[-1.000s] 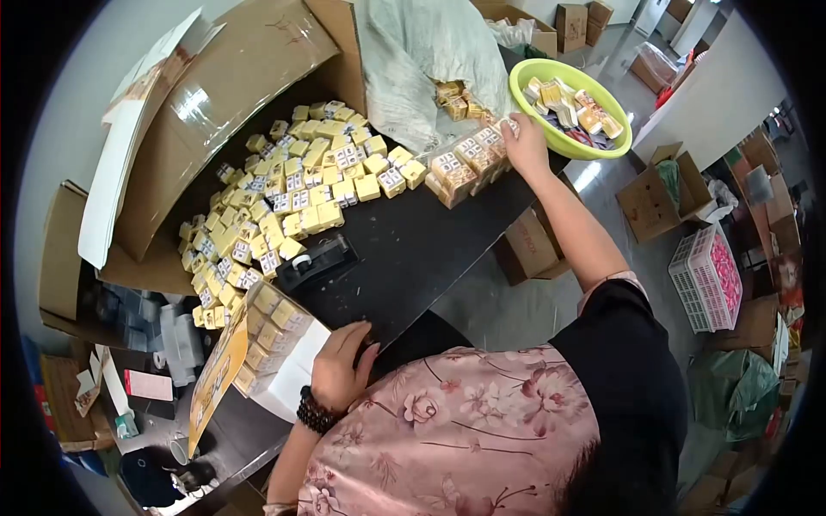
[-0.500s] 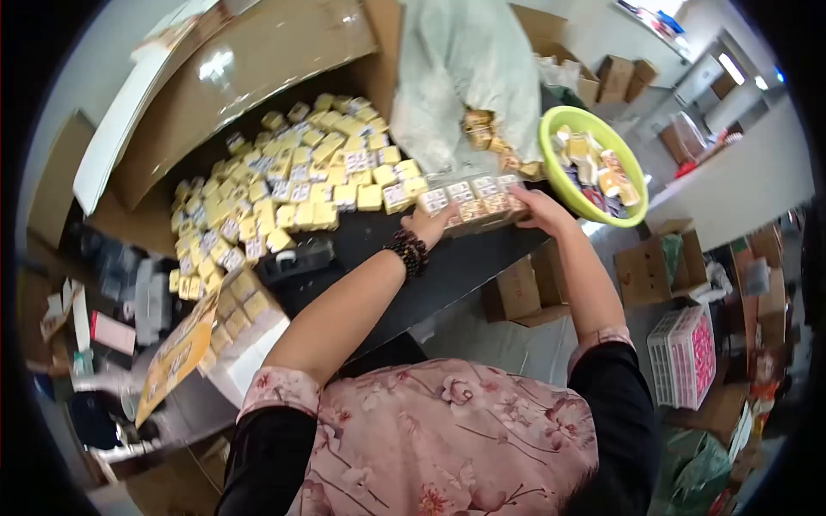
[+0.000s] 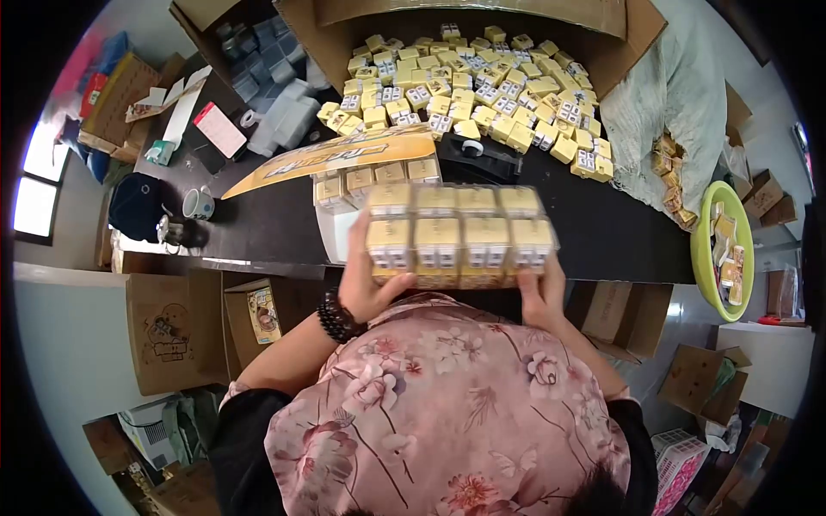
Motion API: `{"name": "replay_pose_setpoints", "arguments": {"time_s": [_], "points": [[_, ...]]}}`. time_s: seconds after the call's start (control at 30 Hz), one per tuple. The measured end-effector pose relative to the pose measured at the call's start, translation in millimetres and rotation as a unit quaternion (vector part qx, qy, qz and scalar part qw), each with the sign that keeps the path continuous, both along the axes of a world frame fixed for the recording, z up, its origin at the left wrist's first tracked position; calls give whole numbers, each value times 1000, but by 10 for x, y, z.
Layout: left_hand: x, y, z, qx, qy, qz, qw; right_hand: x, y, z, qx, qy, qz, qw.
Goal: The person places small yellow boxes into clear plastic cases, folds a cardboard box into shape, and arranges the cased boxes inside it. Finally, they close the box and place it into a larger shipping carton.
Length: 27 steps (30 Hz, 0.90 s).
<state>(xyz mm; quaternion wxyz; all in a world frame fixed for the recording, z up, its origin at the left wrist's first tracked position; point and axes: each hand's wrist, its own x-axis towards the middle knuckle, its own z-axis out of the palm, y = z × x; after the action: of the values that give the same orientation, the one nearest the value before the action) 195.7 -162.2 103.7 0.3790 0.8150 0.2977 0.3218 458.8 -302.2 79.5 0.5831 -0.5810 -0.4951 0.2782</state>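
Note:
Close to my body I hold a clear-wrapped block of small yellow boxes [image 3: 460,232], slightly blurred, between both hands. My left hand [image 3: 366,279] is closed on its left end, thumb along the front lower edge. At the opposite end my right hand [image 3: 542,292] grips the lower corner. Just behind the block stands a white display carton [image 3: 334,232] with an orange printed flap [image 3: 327,159] raised; rows of wrapped yellow boxes show inside. A black tape dispenser [image 3: 482,162] lies on the black table [image 3: 637,232] beyond it.
Loose yellow boxes [image 3: 465,86] are heaped before a large open cardboard carton [image 3: 637,43]. A pale woven sack [image 3: 658,112] and a green basin [image 3: 704,249] stand at right. A mug [image 3: 198,204], dark cap [image 3: 138,206] and plastic containers [image 3: 284,116] sit at left.
Both hands have brought the wrapped block from the table's right side, near the basin, leftward and close to my body by the display carton. The camera view has turned left.

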Motion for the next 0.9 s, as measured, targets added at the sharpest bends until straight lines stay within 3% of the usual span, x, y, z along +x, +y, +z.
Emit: {"name": "replay_pose_setpoints", "arguments": {"time_s": [0.1,0.13,0.2,0.23,0.33,0.4,0.47,0.5,0.57,0.6,0.67,0.8,0.87,0.9], "points": [[-765,209,-402,-33,40,75,996,-369,707,-184,109,-107,129,980],[-928,320,-511,54,114,76,989,-402,872,-274,110,-108,136,979],[-951,479,-576,142,138,88,976,-489,1149,-486,95,-188,160,964],[-880,513,-554,112,98,97,984,-436,1201,-598,55,-298,153,941],[-848,556,-640,186,125,129,966,-415,1189,-572,12,-371,111,922],[-836,505,-679,153,113,128,973,-424,1145,-500,31,-338,118,933],[-775,455,-627,122,80,137,980,-458,1092,-428,45,-141,114,982],[-763,464,-625,119,77,137,980,-434,1092,-393,41,-144,113,982],[-752,459,-638,101,30,139,985,-391,1074,-284,19,-304,127,944],[-753,451,-637,98,30,140,985,-402,1061,-213,16,-305,129,944],[-749,424,-619,103,22,145,984,-510,1086,87,79,-481,101,867],[-878,347,-499,174,94,149,969,-1000,1397,400,110,-448,236,855],[-976,263,-659,-27,-54,172,983,-1191,1621,438,94,-500,280,814],[-1029,238,-717,-51,-68,196,977,-1230,1713,337,84,-512,293,803]]}}
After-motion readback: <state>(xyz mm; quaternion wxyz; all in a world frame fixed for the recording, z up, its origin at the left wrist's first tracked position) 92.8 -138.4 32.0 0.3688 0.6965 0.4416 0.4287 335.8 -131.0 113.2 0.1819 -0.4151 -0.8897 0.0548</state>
